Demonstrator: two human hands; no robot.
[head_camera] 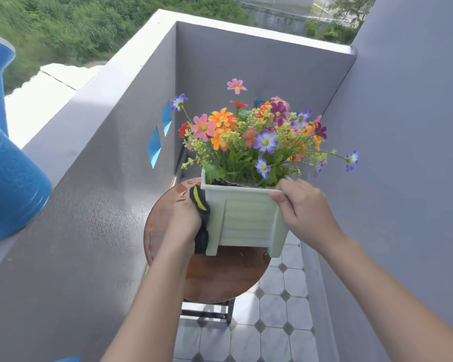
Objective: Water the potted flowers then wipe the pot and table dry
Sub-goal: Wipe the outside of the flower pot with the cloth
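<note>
Pale green slatted planter (246, 218), square, footed, holding mixed colourful flowers (249, 137); stands on a round brown table (220, 278) bearing water drops. Left hand (181, 220) presses a black-and-yellow cloth (200, 212) against its left side; right hand (301, 207) grips its near right rim. Blue watering can (8, 178) on the grey ledge (84, 205), well apart

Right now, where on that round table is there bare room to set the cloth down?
The near part of the round table, in front of the planter, is bare. The left edge is crowded by the left hand pressing the cloth. Water drops sit at the far-left rim.
</note>
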